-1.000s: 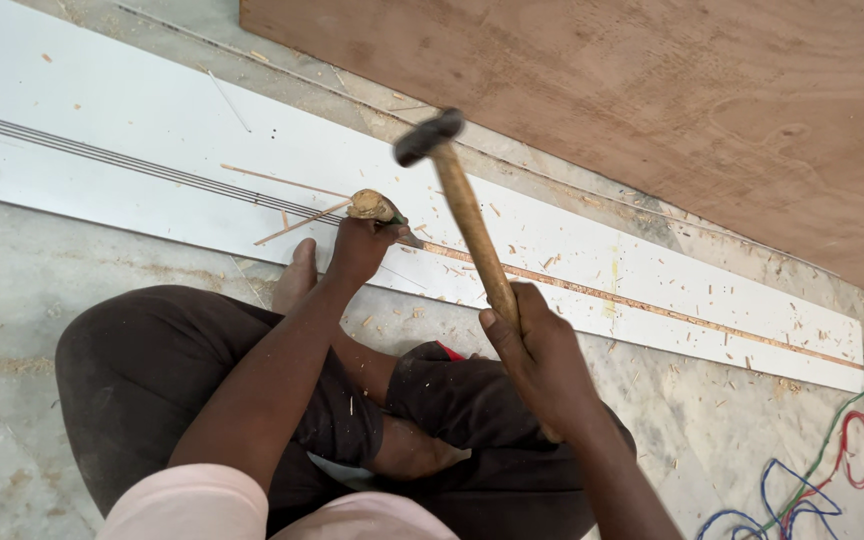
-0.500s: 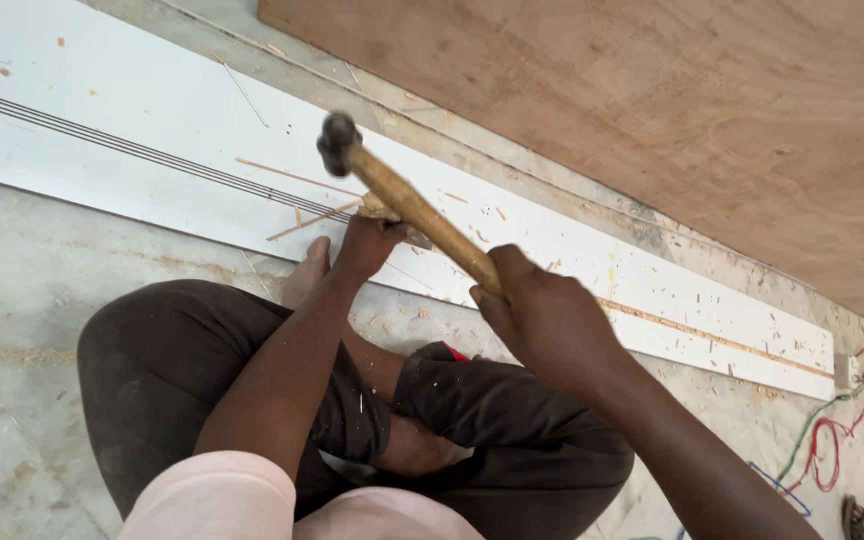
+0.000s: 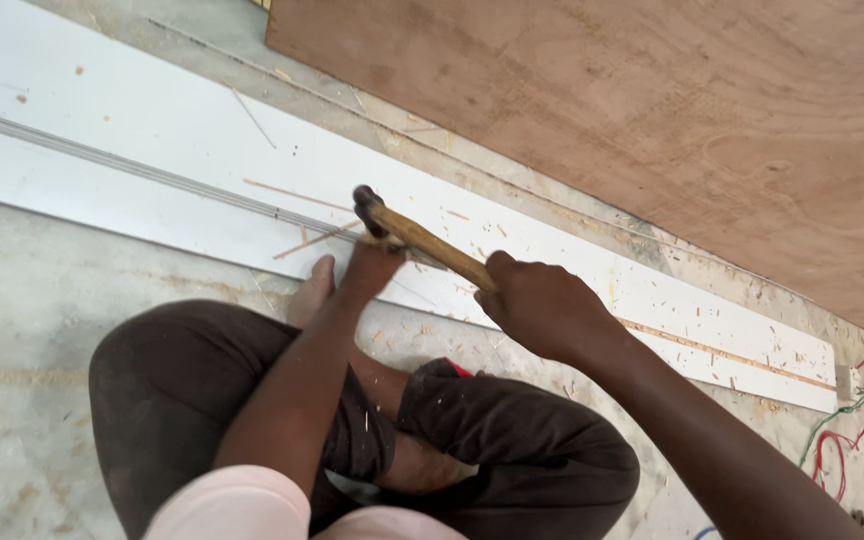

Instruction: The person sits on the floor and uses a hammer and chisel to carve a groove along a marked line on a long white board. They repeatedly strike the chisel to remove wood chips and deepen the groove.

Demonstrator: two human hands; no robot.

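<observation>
I'm watching the wooden-handled hammer [image 3: 422,238] swing down since earlier; right hand [image 3: 542,305] fingers wrapping it, left hand [image 3: 372,265] pinching something unclear on the long white panel [image 3: 152,150].

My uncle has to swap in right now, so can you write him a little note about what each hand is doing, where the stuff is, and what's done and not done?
Right hand: closed round the wooden handle of the hammer, head down low over the left hand.
Left hand: on the long white panel, pinching something small under the hammer head; what it is cannot be made out.
Things: the panel lies flat on the grey floor, beside a plywood sheet. Thin wood slivers and chips lie on it.
Done: chips are already scattered along the panel.
Left: cannot tell how much; the hammer is not set down yet.
</observation>
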